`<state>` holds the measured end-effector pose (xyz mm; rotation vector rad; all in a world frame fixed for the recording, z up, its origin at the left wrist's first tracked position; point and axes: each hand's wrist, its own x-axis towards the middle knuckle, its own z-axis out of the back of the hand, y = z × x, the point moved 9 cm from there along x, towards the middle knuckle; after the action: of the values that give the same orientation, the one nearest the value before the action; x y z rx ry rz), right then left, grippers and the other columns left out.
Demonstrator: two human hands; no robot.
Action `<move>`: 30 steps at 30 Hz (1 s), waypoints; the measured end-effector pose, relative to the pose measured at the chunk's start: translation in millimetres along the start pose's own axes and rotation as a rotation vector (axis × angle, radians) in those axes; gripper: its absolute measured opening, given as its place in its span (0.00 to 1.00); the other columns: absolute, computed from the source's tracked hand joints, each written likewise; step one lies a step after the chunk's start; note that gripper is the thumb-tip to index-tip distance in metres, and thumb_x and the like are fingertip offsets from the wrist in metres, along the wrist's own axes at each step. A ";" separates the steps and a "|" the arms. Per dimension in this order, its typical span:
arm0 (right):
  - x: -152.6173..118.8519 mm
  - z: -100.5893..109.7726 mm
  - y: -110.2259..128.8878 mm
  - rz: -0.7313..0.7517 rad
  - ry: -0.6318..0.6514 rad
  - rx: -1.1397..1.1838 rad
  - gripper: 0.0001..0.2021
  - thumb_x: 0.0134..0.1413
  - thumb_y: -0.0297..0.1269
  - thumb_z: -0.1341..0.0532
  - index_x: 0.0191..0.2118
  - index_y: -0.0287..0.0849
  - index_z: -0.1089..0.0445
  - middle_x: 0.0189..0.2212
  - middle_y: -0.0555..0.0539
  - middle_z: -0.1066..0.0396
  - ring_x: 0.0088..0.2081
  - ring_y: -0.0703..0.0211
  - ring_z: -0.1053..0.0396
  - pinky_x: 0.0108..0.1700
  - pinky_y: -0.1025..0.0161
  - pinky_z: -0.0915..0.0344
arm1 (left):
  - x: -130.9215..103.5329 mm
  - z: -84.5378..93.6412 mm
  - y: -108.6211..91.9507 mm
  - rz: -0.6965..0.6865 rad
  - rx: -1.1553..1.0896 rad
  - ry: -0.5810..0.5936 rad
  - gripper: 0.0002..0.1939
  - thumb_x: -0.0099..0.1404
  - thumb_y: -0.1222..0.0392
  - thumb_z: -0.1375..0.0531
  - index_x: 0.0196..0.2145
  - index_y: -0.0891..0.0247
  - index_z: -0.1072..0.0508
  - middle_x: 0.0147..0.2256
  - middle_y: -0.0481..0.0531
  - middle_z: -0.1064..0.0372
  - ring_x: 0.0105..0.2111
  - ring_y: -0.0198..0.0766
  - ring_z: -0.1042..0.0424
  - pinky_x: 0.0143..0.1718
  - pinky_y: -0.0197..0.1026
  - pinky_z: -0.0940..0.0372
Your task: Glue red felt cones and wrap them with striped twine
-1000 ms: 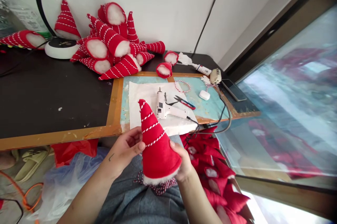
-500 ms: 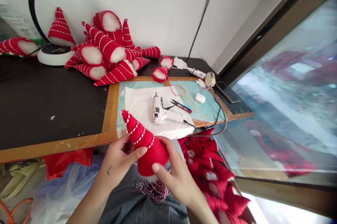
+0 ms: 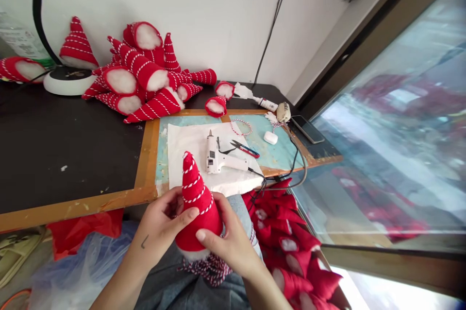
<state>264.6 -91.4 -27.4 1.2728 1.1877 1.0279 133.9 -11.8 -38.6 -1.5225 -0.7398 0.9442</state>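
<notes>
A red stuffed felt cone [image 3: 198,222], with red-and-white cord wound round its upper part and white stuffing at its base, is upright between my hands over my lap. My left hand [image 3: 165,225] grips its left side, thumb across the front. On the right side, my right hand [image 3: 227,237] holds it with the thumb low on the felt. A bundle of twisted cord [image 3: 211,268] lies on my lap below. Just beyond the cone, a white glue gun [image 3: 222,157] rests on white paper [image 3: 182,145], beside thread snips [image 3: 245,148].
A pile of corded red cones [image 3: 145,72] stands against the wall near a lamp base [image 3: 69,81]. A cord loop [image 3: 241,128], a white case [image 3: 270,138] and a phone [image 3: 307,129] lie to the right. Below is a box of red cones [image 3: 291,242].
The cone has turned from leaning left to nearly upright, showing more of its stuffed base. Both hands have moved slightly left with it, and the view has shifted a little.
</notes>
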 end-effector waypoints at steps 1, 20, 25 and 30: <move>0.6 1.6 -0.6 -0.010 -0.023 -0.023 0.30 0.53 0.51 0.27 0.58 0.47 0.33 0.53 0.43 0.24 0.52 0.46 0.27 0.57 0.49 0.32 | 0.8 -0.2 0.2 -0.004 0.006 -0.004 0.26 0.57 0.40 0.27 0.43 0.63 0.21 0.32 0.52 0.28 0.33 0.42 0.30 0.37 0.40 0.33; 7.0 -4.8 -47.9 -0.389 0.112 0.547 0.29 0.36 0.66 0.30 0.35 0.44 0.24 0.28 0.43 0.22 0.36 0.45 0.22 0.41 0.52 0.27 | 9.0 -26.2 16.1 0.107 -0.166 0.282 0.36 0.46 0.30 0.25 0.39 0.66 0.17 0.25 0.54 0.28 0.29 0.45 0.28 0.32 0.42 0.34; 8.4 5.8 -36.4 -0.252 0.101 0.428 0.26 0.54 0.64 0.35 0.47 0.48 0.25 0.45 0.43 0.21 0.49 0.46 0.24 0.55 0.52 0.30 | 11.4 -10.2 17.0 0.093 -0.120 0.126 0.29 0.47 0.36 0.24 0.35 0.64 0.19 0.25 0.53 0.28 0.30 0.46 0.28 0.33 0.43 0.33; 5.0 19.2 -11.1 -0.044 0.051 0.123 0.28 0.61 0.61 0.36 0.58 0.49 0.33 0.57 0.44 0.27 0.57 0.48 0.30 0.60 0.52 0.36 | 8.9 3.5 1.8 -0.004 0.076 -0.027 0.24 0.54 0.40 0.26 0.35 0.64 0.21 0.28 0.51 0.30 0.29 0.40 0.33 0.31 0.40 0.38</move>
<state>283.4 -89.8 -40.0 1.3166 1.3295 0.9730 135.0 -2.8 -41.9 -1.4441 -0.7178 0.9810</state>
